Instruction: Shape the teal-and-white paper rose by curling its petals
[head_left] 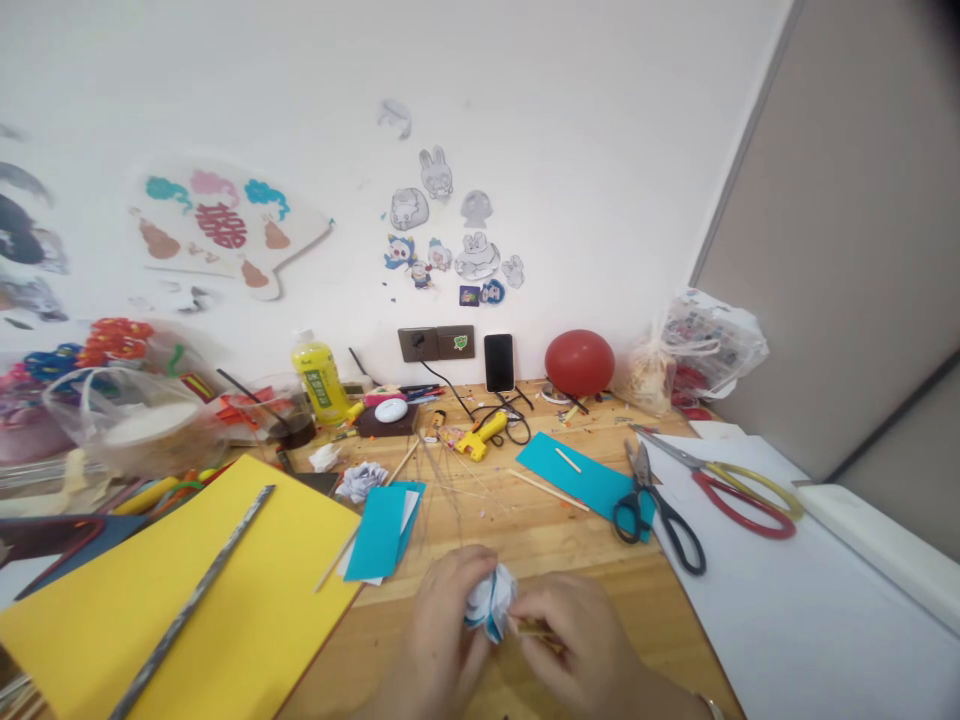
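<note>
Near the front of the wooden table, my left hand (448, 610) is closed around a white and blue paper flower (491, 602), its petals crumpled and layered. Close by on the right, my right hand (574, 635) pinches a thin tan wooden stick (536, 630) beside the flower's lower edge. Whether the stick touches the paper is too blurred to tell. Folded blue paper (376, 532) with white sheets lies beyond my left hand. Ahead and right, black-handled scissors (660, 510) rest partly on a blue paper strip (544, 455).
Yellow card (217, 590) carries a grey-patterned stick on the left. A yellow glue gun (482, 437), a phone (499, 363) and a red balloon (580, 363) stand toward the wall. Larger scissors (742, 490) lie over white sheets (810, 610) at right. A yellow bottle (320, 380) stands back left.
</note>
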